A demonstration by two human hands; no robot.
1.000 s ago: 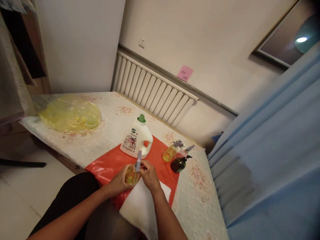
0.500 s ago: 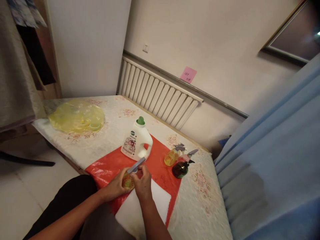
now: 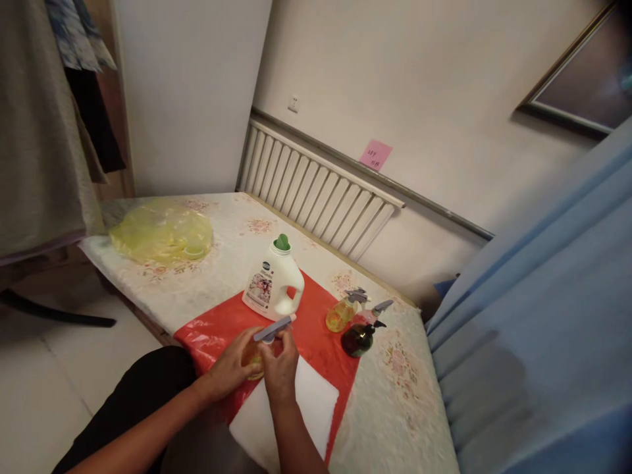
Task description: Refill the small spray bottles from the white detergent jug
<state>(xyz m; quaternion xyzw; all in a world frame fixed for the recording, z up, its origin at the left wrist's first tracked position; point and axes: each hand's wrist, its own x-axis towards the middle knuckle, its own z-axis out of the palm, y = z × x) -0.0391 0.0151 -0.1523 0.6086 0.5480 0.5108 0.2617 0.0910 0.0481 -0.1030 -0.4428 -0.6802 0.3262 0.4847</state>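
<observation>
A small clear spray bottle of yellow liquid (image 3: 253,359) is gripped around its body by the left hand (image 3: 232,365), just above the near edge of a red plastic sheet (image 3: 316,336). The right hand (image 3: 280,368) is closed on the bottle's neck, just under its grey trigger head (image 3: 272,329), which points up and away. The head appears to be in the middle of being screwed; this is best done with the body kept upright and steady while only the collar is turned, so nothing spills. A white folded cloth (image 3: 301,411) lies under the wrists. Farther off, on the red sheet, a white jug with a green cap (image 3: 274,284) stands upright. To its right, a yellow spray bottle (image 3: 340,315) and a dark one (image 3: 359,337) are set close together. A crumpled yellow plastic bag (image 3: 160,232) lies at the far end of the floral-covered table (image 3: 395,395).
</observation>
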